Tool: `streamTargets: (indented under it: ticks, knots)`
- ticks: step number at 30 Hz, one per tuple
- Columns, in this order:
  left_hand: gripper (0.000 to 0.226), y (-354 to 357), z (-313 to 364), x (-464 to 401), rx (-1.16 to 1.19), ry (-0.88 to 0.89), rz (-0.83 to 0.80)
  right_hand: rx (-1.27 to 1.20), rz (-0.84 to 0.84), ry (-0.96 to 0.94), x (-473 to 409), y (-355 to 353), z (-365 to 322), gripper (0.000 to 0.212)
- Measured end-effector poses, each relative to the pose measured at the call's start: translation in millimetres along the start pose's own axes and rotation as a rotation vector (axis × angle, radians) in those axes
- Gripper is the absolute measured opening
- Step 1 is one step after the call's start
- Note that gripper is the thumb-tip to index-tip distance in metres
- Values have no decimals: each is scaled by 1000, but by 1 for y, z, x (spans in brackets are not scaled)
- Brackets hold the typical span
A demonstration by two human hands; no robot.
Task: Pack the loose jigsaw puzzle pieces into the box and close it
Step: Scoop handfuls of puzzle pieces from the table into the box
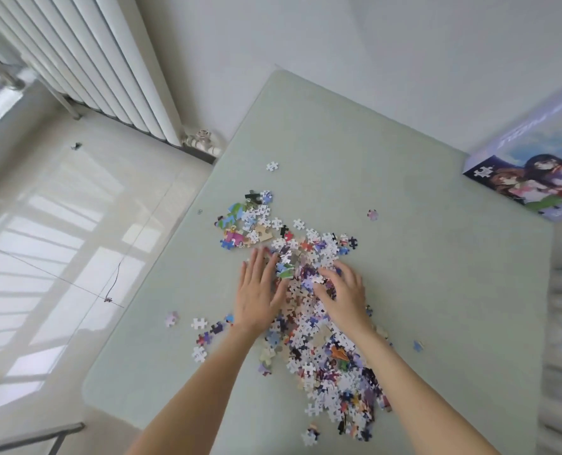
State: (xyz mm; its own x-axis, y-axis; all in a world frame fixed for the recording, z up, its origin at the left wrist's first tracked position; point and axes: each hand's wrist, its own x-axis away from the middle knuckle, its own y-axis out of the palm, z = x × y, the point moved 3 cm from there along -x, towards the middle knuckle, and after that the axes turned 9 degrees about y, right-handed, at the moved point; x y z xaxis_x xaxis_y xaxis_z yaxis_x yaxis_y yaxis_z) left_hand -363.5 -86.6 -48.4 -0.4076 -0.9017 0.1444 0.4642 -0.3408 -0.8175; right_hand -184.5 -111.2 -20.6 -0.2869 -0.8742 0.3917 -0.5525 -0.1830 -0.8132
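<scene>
Both hands push the pieces (309, 300) together mid-bench: left hand (259, 292) flat and open, right hand (342, 295) curled on some. Scoop big handfuls toward the box (532, 172) at two o'clock.

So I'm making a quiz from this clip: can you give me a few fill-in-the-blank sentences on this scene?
1. Both hands rest on the pile of ____ pieces.
2. The left hand lies flat with its fingers ____.
3. The puzzle box sits at the table's far ____ corner.
4. A single white piece lies ____ the pile.

Missing: puzzle; straight; right; beyond
</scene>
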Motion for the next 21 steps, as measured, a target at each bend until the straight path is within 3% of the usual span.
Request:
streamTargets:
  ticks: [3,5,10,13,15,18,21]
  knots:
    - [62,2,17,-14,97,140,-50,-57,102,-44,-16,-22,0,27]
    - [56,-9,11,-25,166,146,8,-103,136,-43,-34,-36,2,27]
    - [37,-51,-37,-55,231,163,250,-54,200,78,-96,-52,22,54]
    - [40,-64,-65,-72,126,142,318,-51,173,263,-124,-50,32,64]
    - [49,-65,-78,-80,-2,34,309,-40,151,278,-133,-44,22,65]
    - [66,-52,-76,-83,-80,-108,168,15,67,62,-121,-23,-13,64]
    - [67,-29,-49,-82,-135,-7,36,90,-102,-187,-90,1,-36,62]
